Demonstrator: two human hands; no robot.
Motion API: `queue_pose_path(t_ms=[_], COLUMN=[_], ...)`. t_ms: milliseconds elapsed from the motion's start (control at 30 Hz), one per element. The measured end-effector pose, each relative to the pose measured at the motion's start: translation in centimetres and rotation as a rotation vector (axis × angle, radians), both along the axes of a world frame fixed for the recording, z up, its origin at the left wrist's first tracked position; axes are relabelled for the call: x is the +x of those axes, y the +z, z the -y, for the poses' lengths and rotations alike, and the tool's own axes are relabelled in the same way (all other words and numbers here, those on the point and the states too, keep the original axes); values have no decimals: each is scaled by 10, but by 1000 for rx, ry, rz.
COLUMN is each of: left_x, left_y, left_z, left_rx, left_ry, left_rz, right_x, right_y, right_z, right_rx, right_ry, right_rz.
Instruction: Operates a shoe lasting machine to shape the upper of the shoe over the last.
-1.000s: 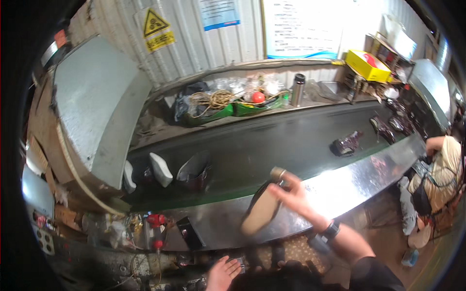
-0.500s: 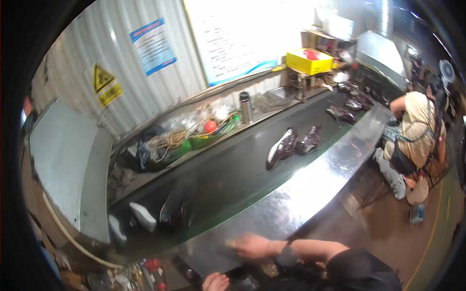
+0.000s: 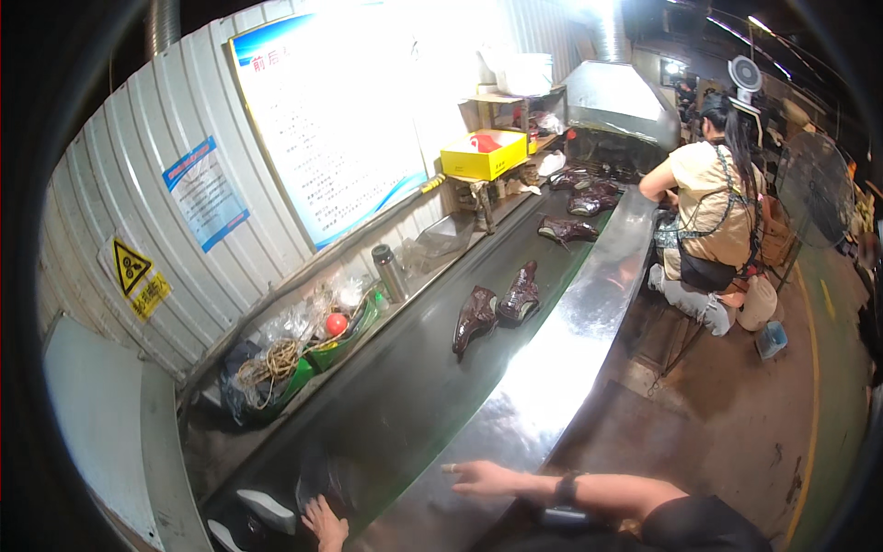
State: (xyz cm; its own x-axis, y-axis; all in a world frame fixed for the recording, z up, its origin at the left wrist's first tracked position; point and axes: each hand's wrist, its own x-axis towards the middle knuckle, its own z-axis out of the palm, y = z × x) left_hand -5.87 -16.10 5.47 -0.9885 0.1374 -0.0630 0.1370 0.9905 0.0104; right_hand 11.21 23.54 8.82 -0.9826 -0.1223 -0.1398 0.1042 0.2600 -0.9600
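Head view: dark shoe (image 3: pixel 320 480) lies beside spread left grip (image 3: pixel 326 524), right grip (image 3: pixel 485 478) state unclear.

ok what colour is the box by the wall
The box is yellow; it shows best in the head view.

You have turned your head to the right, bringing a large dark fan (image 3: pixel 816 189) into view and losing the black phone. Your right grip (image 3: pixel 486 478) has let go of the tan-soled shoe and drawn back to the metal table (image 3: pixel 552 386). Mid-belt (image 3: pixel 418 396), where one shoe lay alone, a pair of glossy shoes (image 3: pixel 520 296) now sits. Your left grip (image 3: pixel 327 525) has moved up beside a dark, blurred piece (image 3: pixel 320 480).
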Motion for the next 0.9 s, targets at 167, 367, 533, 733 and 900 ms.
queue_pose_path(t_ms=[167,367,533,733,900], left_x=[-30,-52,-133,-138,-148], left_y=[37,94,-26,-70,-96], left_z=[-84,-117,70,127,155], left_rx=[412,760,77,276,746], left_ry=[-390,-477,-5,542,216], left_rz=[174,71,-658,-520,-666], right_x=[1,-24,-21,14,26], right_y=[6,-23,-32,-15,-34], right_z=[-1,26,32,23,14], right_rx=[-468,-710,-950,-1255,-1226], right_ry=[-87,-274,-358,-519,-574], right_rz=[394,580,697,624,630])
